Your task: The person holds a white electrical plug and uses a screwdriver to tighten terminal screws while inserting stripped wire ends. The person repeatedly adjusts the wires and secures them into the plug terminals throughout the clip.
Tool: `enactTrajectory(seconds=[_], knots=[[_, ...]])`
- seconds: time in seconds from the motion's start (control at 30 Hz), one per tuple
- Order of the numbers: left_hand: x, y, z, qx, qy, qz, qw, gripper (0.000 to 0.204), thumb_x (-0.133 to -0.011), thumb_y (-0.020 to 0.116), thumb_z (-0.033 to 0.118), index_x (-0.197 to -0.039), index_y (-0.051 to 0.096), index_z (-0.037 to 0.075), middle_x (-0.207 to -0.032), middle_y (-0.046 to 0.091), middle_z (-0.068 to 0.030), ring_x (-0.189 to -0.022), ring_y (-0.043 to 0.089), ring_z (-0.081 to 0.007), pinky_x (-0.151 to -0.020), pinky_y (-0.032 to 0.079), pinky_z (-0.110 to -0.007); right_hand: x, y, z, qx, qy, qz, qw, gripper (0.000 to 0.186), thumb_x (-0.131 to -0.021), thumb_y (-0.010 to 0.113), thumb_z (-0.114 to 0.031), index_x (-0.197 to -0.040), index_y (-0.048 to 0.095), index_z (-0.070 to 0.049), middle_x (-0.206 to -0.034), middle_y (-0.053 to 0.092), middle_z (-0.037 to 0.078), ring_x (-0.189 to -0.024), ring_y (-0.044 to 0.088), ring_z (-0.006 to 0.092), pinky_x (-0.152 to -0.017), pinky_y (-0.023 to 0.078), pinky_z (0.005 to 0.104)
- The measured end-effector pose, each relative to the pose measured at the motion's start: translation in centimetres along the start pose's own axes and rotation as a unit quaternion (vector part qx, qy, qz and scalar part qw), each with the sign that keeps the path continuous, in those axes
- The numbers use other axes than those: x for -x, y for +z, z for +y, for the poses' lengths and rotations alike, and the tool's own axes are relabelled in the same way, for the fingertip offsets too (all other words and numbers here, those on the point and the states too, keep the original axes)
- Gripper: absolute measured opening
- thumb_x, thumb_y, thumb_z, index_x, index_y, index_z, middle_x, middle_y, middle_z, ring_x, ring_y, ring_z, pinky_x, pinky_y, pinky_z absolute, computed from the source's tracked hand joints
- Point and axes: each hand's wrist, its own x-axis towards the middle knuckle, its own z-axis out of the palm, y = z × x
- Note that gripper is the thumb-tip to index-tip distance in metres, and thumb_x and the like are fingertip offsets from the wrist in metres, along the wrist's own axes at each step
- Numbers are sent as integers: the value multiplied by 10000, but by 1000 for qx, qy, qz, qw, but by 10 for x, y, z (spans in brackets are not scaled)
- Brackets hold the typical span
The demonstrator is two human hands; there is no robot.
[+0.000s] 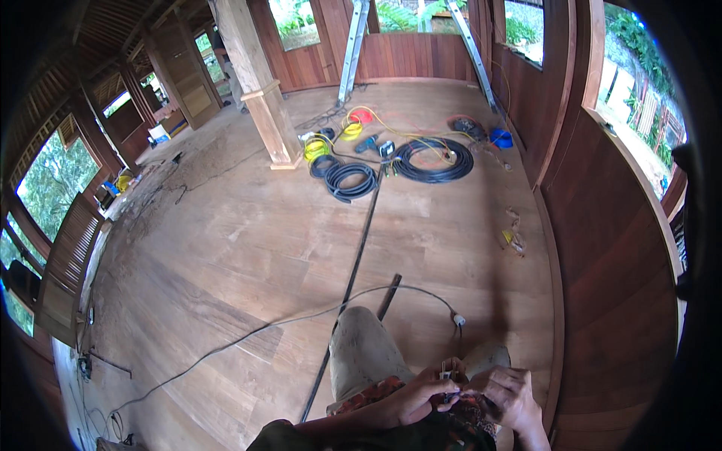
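Note:
Close together over my lap, my left hand (427,394) and my right hand (508,394) are both closed. Between the fingers of the left is a small dark thing with a bit of blue, too small to name. A little metal part shows at its fingertips. The right hand's fingers are curled inward, hiding whatever they grip. Just beyond the hands, a white plug (459,320) hangs or lies at the end of a thin dark cable (263,328). The cable runs off to the left across the wooden floor (218,263).
A long black pipe (361,244) crosses the floor near my knee. Ahead lie coils of black hose (434,175), yellow cord (316,149) and a blue power tool (366,144). A wooden post (263,98) and ladder (353,52) stand beyond. A panelled wall (602,248) borders my right.

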Motion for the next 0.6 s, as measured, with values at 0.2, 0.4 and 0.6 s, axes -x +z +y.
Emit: enactTrajectory(seconds=[0.2, 0.4, 0.6], knots=[[0, -3, 2, -23, 2, 0, 1000, 225, -955, 653, 106, -1142, 528, 102, -959, 586, -19, -786, 581, -106, -567, 409, -242, 2, -5, -4, 53, -16, -36, 998, 426, -577, 817, -120, -996, 749, -158, -968, 724, -9, -830, 723, 207, -696, 573, 348], [1, -8, -3, -6, 23, 0, 1000, 210, -958, 649, 80, -1142, 548, 86, -953, 604, -39, -795, 588, -119, -602, 436, -258, 1, -8, -4, 64, -43, -46, 996, 433, -570, 832, -164, -995, 749, -156, -953, 723, -21, -841, 721, 185, -693, 565, 346], [1, 1, -2, -11, 30, -7, 999, 190, -997, 639, 74, -1175, 573, 66, -994, 660, -69, -822, 622, -137, -651, 472, -274, 3, -4, -3, 101, -37, 3, 994, 286, -644, 836, -140, -908, 726, -135, -873, 693, -15, -757, 694, 197, -578, 470, 333]])
